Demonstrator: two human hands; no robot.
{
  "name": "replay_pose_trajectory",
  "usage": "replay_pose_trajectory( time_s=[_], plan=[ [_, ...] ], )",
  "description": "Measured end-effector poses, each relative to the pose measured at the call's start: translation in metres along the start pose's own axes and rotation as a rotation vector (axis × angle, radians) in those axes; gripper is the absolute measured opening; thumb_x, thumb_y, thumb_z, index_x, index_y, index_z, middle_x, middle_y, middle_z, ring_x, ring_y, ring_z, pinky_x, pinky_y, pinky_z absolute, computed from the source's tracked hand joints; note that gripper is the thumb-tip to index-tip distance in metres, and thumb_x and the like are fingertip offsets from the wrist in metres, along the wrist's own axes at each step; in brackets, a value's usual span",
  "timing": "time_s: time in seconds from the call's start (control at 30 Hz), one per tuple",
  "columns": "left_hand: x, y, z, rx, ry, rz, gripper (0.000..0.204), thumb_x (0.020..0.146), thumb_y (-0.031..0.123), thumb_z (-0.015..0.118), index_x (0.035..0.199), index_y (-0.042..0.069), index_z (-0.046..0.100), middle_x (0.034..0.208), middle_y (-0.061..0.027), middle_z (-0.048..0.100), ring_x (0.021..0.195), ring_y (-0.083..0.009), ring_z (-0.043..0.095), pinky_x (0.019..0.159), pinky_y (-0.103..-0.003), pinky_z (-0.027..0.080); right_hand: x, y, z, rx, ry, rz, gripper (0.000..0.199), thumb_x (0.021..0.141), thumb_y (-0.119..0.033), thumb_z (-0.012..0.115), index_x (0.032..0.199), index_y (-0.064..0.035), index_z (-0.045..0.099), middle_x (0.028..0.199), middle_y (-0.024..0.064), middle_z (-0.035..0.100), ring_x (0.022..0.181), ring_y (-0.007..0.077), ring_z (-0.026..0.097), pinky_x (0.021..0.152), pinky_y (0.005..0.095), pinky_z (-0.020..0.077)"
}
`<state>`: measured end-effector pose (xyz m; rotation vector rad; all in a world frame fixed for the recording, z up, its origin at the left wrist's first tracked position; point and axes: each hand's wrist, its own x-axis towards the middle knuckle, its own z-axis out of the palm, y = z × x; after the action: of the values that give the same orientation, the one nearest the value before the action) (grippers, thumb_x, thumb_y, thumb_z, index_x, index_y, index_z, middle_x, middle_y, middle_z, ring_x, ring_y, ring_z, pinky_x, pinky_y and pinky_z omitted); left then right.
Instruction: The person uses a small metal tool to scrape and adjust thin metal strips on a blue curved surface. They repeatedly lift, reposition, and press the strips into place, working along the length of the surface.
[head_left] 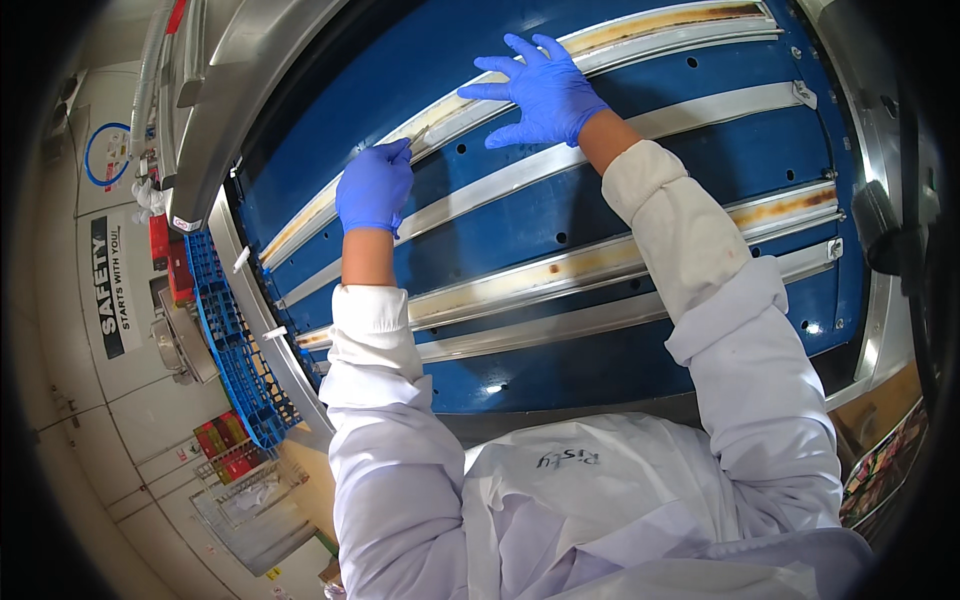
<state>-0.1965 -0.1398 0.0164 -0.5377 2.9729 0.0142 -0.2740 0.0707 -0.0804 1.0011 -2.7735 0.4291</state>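
My left hand (375, 188), in a blue glove, is closed with its fingertips pinched together at the far metal rail (440, 125). A thin sliver seems to stick out from the pinch, too small to name. Over the same rail, farther right, my right hand (545, 95) is gloved too, its fingers spread and nothing in it. Brown stains mark the rail's pale strip. Nearer to me, a second rail (590, 262) with a brown-stained strip and plain metal bars (500, 187) cross the blue panel (500, 367).
A steel frame (228, 100) borders the panel on the left. Beyond it stand a blue plastic crate (225, 335), red boxes (222, 447) and a wall sign (108, 287). At the right edge there is a steel frame (880, 330) with a black fitting (878, 225).
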Motion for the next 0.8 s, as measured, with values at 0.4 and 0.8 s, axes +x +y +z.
replay_pose_trajectory(
  time_s=[0.4, 0.8],
  plan=[
    [-0.005, 0.009, -0.009, -0.008, -0.053, -0.006, 0.028, 0.091, 0.034, 0.059, 0.112, 0.022, 0.073, 0.101, -0.0138, 0.071, 0.093, -0.0320, 0.067, 0.082, -0.038, 0.052, 0.001, 0.004, -0.002, -0.032, 0.004, 0.016, 0.067, 0.078, -0.073, 0.058, 0.140, -0.0477, 0.045, 0.153, 0.0010, 0.039, 0.144, 0.0330, 0.027, 0.119, 0.0522, 0.0144],
    [0.017, -0.023, -0.005, -0.082, 0.062, 0.204, 0.030, 0.092, 0.034, 0.060, 0.115, 0.020, 0.072, 0.100, -0.0150, 0.071, 0.092, -0.0336, 0.068, 0.082, -0.037, 0.053, -0.002, 0.000, -0.003, -0.019, -0.015, 0.047, 0.069, 0.078, -0.075, 0.055, 0.140, -0.0460, 0.046, 0.153, 0.0000, 0.039, 0.145, 0.0299, 0.026, 0.121, 0.0479, 0.0111]
  ],
)
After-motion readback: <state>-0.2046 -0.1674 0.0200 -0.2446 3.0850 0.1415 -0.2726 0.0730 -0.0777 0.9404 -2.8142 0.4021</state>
